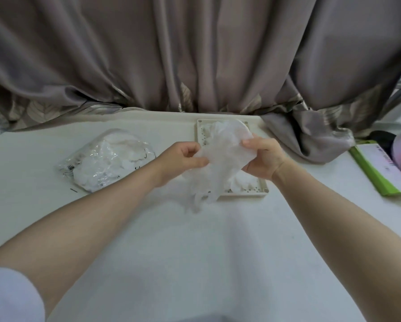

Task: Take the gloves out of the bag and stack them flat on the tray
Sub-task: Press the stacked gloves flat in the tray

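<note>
1. Nearest the person, both bare forearms reach forward over the white table (195, 252), meeting just short of its far edge.
2. The left hand (181, 160) pinches one side of a thin translucent glove (220, 159) between thumb and curled fingers; the right hand (263, 159) grips the opposite side the same way. The glove is stretched between them, lifted off the table.
3. The glove's long axis runs near to far: its finger end hangs down toward the person, drooping over the tray's near edge, while its cuff end points away over the tray.
4. The tray (263, 190), a pale perforated square, lies directly beneath and beyond the hands, touching neither. White gloves already lie in it. The right hand is over it; the left hand is just off its left edge.
5. So the coming move is likely a short one: lower and spread the glove forward, with its dangling fingers brought clear of the near rim so that it lies flat.
6. The bag (106, 160), clear plastic and still bulging with white gloves, lies left of the tray, nearer the left hand.
7. Beyond, a grey curtain (195, 54) drapes onto the table's far edge.
</note>
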